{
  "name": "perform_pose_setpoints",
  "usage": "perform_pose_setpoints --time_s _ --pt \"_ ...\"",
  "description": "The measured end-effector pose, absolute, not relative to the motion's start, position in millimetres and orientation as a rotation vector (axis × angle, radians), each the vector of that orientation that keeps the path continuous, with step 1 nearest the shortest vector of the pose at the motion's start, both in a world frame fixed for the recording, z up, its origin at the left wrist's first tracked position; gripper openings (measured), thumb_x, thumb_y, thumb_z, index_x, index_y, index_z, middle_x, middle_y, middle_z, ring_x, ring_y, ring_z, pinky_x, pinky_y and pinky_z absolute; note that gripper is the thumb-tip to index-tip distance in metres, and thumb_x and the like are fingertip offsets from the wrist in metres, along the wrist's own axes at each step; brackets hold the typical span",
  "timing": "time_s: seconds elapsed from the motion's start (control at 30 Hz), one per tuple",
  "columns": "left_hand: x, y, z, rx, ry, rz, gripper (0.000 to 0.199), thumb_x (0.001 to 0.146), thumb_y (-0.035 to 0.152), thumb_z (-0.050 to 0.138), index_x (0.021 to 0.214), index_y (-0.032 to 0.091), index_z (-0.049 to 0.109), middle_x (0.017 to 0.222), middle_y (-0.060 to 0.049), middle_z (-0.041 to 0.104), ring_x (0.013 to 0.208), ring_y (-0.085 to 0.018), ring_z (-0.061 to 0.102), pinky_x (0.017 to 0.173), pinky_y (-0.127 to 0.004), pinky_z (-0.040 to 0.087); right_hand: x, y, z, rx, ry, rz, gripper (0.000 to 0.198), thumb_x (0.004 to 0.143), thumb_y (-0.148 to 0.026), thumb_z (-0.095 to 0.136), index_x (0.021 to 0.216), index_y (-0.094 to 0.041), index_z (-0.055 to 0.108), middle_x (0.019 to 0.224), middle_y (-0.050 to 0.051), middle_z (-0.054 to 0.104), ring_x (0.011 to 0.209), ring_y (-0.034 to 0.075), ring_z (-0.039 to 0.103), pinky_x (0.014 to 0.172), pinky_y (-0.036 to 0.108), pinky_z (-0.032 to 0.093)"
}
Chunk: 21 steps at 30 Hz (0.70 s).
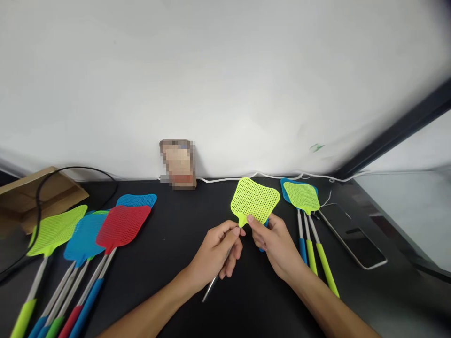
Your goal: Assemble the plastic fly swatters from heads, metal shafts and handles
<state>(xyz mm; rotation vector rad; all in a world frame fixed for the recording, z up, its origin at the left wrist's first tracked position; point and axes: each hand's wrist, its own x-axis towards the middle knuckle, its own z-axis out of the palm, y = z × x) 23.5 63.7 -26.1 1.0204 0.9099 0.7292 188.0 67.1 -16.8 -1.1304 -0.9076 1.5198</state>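
A yellow-green fly swatter head [254, 199] with a perforated mesh stands upright between my hands. My left hand [218, 251] is closed, its thumb and fingers pinching a thin metal rod [210, 288] right below the head's neck. The rod slants down to the left under the hand; its visible lower end shows no coloured grip. My right hand [278, 246] grips the lower edge of the head, thumb in front and fingers behind. A bit of blue, mostly hidden, shows beside and under the right hand; I cannot tell what it belongs to.
Yellow-green, blue and red fly swatters [123, 225] lie in a pile at left. Beside a phone [355, 237], more swatters [301, 195] lie at right. A cardboard box [42, 197] and black cable [39, 202] are far left. A blurred-out object [179, 164] leans on the wall.
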Motion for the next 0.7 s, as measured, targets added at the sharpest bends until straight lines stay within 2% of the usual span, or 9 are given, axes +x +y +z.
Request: perform_pose_setpoints --time_s 0.1,0.27,0.37,0.5,0.63,0.7 --pt "23.1 64.8 -25.4 1.009 0.908 0.719 0.033 0.099 0.051 0.048 0.098 0.019 0.056 0.063 0.006 0.056 0.033 -0.006 0.046 0.029 -0.014 0.030 188.4 65.3 -17.1 -1.140 -0.923 1.548 0.035 0.085 -0.048 0.076 0.080 -0.020 0.056 0.060 -0.009 0.036 0.051 0.007 0.023 0.046 0.024 0.019" --pt "20.9 67.1 -22.0 0.904 0.801 0.731 0.031 0.099 0.045 0.052 0.085 0.017 0.056 0.061 0.005 0.051 0.035 -0.005 0.044 0.031 -0.015 0.028 191.4 66.1 -16.1 -1.043 -0.870 1.670 0.036 0.086 -0.050 0.073 0.075 -0.018 0.060 0.061 -0.006 0.042 0.051 0.007 0.028 0.048 0.024 0.024" --pt "20.4 67.1 -21.1 0.834 0.732 0.761 0.030 0.099 0.042 0.054 0.083 0.016 0.055 0.059 0.006 0.047 0.034 -0.003 0.039 0.032 -0.015 0.026 189.7 67.3 -16.6 -0.974 -0.819 1.769 0.035 0.089 -0.049 0.071 0.075 -0.018 0.062 0.063 -0.004 0.050 0.051 0.007 0.031 0.049 0.024 0.027" --pt "22.6 61.6 -22.1 0.668 0.628 0.759 0.027 0.099 0.039 0.055 0.083 0.016 0.055 0.057 0.007 0.044 0.033 -0.002 0.032 0.032 -0.015 0.025 189.5 71.4 -17.4 -0.917 -0.748 1.836 0.036 0.088 -0.050 0.073 0.075 -0.019 0.061 0.060 -0.004 0.050 0.051 0.008 0.032 0.050 0.022 0.032" --pt "24.6 51.8 -26.0 0.493 0.511 0.696 0.025 0.098 0.036 0.055 0.081 0.017 0.055 0.052 0.008 0.040 0.030 -0.003 0.026 0.028 -0.016 0.019 216.6 87.8 -9.1 -0.797 -0.491 1.660 0.038 0.082 -0.047 0.080 0.073 -0.021 0.055 0.065 -0.007 0.047 0.047 0.005 0.023 0.043 0.018 0.030" --pt "25.0 50.2 -27.7 0.441 0.486 0.691 0.026 0.098 0.037 0.055 0.081 0.017 0.055 0.051 0.008 0.039 0.030 -0.003 0.027 0.028 -0.016 0.019 235.5 98.1 -3.9 -0.757 -0.483 1.458 0.035 0.085 -0.041 0.079 0.073 -0.020 0.053 0.067 -0.007 0.044 0.049 0.005 0.026 0.044 0.016 0.031"
